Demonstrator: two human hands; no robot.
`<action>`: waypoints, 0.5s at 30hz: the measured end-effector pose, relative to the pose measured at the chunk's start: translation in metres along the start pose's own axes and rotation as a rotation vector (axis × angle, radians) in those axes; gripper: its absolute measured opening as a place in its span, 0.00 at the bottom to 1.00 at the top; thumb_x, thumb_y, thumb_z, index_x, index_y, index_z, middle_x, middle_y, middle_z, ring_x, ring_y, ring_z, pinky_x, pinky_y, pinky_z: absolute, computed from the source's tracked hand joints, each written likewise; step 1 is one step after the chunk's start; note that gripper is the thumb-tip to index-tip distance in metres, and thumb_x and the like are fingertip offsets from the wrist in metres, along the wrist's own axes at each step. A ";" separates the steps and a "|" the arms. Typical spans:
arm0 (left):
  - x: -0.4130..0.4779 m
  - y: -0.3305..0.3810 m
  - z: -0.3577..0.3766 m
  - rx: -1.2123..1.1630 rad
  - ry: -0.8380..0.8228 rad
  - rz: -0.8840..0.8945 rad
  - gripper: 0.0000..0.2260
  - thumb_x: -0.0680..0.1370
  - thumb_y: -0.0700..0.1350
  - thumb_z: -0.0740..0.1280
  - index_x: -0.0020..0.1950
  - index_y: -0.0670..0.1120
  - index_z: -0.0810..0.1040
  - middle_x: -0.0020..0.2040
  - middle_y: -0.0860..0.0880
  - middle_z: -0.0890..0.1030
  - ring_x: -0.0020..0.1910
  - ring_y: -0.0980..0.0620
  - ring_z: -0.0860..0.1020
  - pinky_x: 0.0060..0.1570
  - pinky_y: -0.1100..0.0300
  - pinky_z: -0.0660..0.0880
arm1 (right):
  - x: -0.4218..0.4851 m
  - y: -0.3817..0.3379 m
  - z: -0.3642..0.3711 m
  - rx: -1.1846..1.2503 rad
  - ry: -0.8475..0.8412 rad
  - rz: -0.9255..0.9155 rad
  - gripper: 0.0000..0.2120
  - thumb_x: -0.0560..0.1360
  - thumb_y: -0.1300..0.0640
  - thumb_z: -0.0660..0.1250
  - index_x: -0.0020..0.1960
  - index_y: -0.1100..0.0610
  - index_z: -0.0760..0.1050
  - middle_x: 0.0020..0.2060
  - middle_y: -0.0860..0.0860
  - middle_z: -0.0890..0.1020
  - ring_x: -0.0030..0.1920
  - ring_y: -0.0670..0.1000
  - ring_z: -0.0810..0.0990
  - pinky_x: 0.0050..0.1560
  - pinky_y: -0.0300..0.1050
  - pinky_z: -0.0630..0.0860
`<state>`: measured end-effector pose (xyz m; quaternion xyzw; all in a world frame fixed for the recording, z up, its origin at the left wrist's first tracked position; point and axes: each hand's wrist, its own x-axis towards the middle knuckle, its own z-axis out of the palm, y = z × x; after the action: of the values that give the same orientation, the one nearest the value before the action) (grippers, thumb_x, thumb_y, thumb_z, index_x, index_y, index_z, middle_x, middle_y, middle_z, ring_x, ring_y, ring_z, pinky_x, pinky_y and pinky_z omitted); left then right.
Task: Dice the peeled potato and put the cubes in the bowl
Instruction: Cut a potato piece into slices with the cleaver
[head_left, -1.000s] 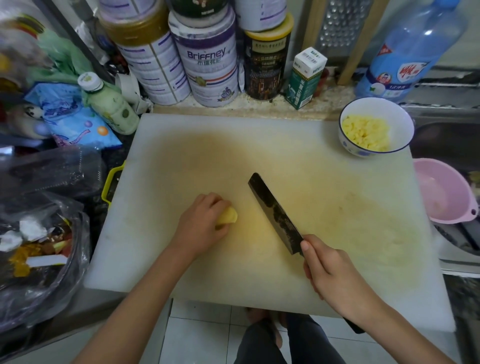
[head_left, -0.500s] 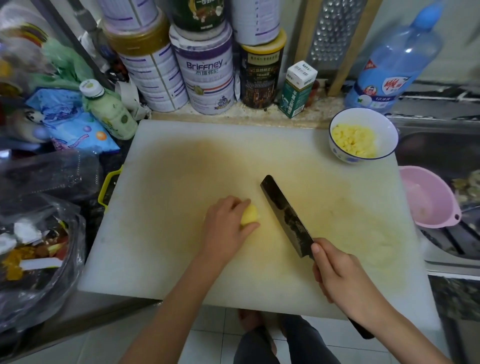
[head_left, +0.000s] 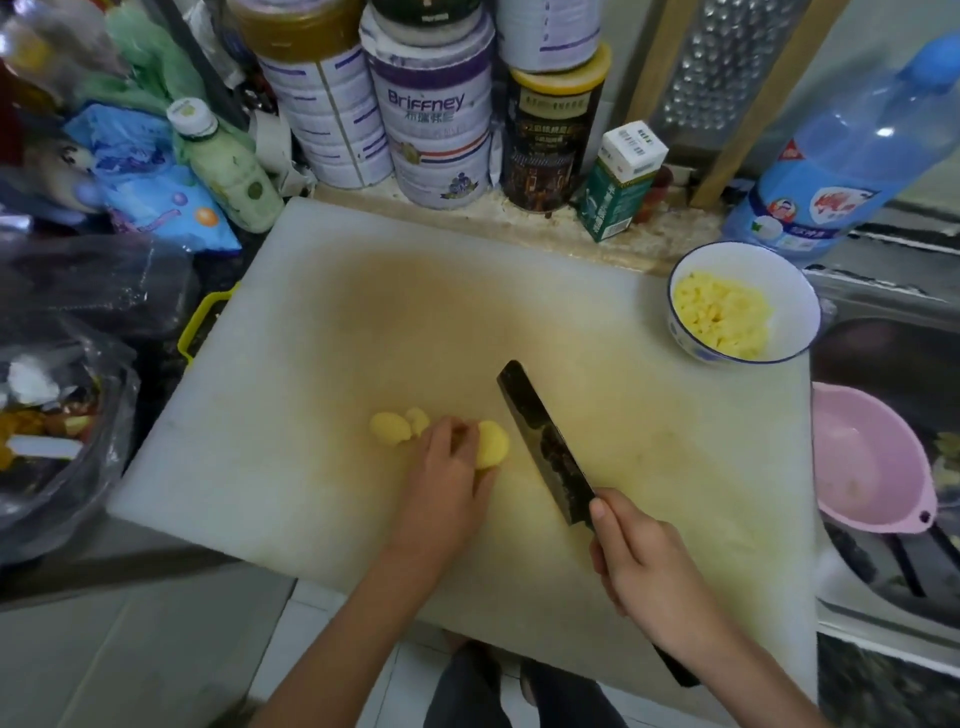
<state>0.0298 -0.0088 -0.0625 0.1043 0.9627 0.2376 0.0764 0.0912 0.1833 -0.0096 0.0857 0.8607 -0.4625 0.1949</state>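
Potato piece (head_left: 492, 446) sits near board centre, a touch toward 6 o'clock. My left hand (head_left: 447, 480) has its fingers curled over the piece, pinning it to the cutting board (head_left: 322, 322). Two loose pieces (head_left: 390, 428) lie at 9 o'clock of my fingers, free and close together.

My right hand (head_left: 644, 566) is clenched round the knife (head_left: 545, 447) handle, with one fingertip up on the heel of the blade. The blade runs 11-to-5, just beside the held piece at its 3 o'clock. I can't tell if the edge touches the board.

The bowl (head_left: 792, 291) is on the board's 2 o'clock corner and holds cubes (head_left: 722, 317).

Risks as I judge them:
- The held piece is small and rounded, and I can't tell if a flat face is down. If not, it rolls under the cut and the blade skates toward my fingertips.
- There is little room between knuckles and edge, so any drift of the blade toward 9 o'clock means a nick.
- The cut surface is probably wet, so the grip may slip.
- The bowl is close to the board edge, by the pink basin (head_left: 872, 467) at 3 o'clock. A careless sweep of cubes could nudge it off or scatter dice.

Text:
- "Briffney" on the purple-white tin (head_left: 431, 119) at 12 o'clock. There are Chinese characters under it, which I can't read.
- The dark tin (head_left: 550, 135) has print too small to read.
- The green carton (head_left: 618, 182) shows a barcode on top, and its side text is illegible.
- The blue bottle (head_left: 841, 171) at 2 o'clock has a red-white label, unreadable.
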 end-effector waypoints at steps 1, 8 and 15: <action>-0.003 0.004 0.000 -0.038 0.013 -0.019 0.22 0.80 0.48 0.63 0.73 0.43 0.68 0.66 0.45 0.67 0.63 0.50 0.66 0.62 0.64 0.61 | 0.004 0.002 -0.001 0.002 -0.016 -0.012 0.10 0.80 0.49 0.52 0.50 0.46 0.72 0.25 0.51 0.73 0.23 0.47 0.70 0.28 0.51 0.71; -0.007 -0.022 -0.023 0.054 0.276 -0.221 0.18 0.75 0.42 0.71 0.63 0.41 0.77 0.58 0.40 0.74 0.54 0.41 0.75 0.50 0.50 0.77 | 0.027 0.007 -0.009 0.042 -0.089 -0.090 0.18 0.74 0.40 0.50 0.51 0.47 0.73 0.25 0.52 0.73 0.22 0.49 0.71 0.25 0.54 0.72; 0.014 -0.056 -0.051 0.054 -0.035 -0.236 0.19 0.75 0.41 0.70 0.66 0.43 0.76 0.58 0.44 0.73 0.57 0.45 0.73 0.56 0.65 0.64 | 0.032 0.011 -0.013 0.006 -0.136 -0.141 0.20 0.73 0.36 0.49 0.48 0.46 0.73 0.26 0.58 0.74 0.24 0.57 0.72 0.25 0.58 0.71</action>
<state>-0.0031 -0.0769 -0.0458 -0.0039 0.9729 0.1991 0.1176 0.0619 0.1986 -0.0249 -0.0061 0.8479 -0.4824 0.2198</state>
